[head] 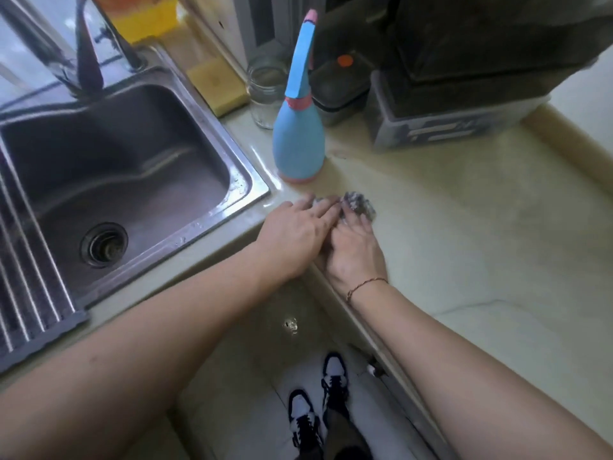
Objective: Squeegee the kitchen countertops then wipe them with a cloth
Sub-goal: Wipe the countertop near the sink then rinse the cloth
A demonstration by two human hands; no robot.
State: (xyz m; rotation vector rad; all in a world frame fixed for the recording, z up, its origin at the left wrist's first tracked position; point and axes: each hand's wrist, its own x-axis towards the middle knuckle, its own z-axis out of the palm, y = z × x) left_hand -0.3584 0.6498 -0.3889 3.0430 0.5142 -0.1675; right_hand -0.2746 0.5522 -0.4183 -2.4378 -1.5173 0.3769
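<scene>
— Where's the cloth?

— Bunched on the countertop, just right of the sink corner and near the blue spray bottle. It lies under and just beyond the fingertips of both hands.

— And the hands?

— The right hand is over the cloth's near edge, fingers bent down on it, though blur hides whether they truly grip. The left hand lies flat, fingers straight, overlapping the right and touching the cloth's left part.

— Which way does the cloth run?

— It's a crumpled grey lump, slightly longer left to right; no clear direction.
</scene>
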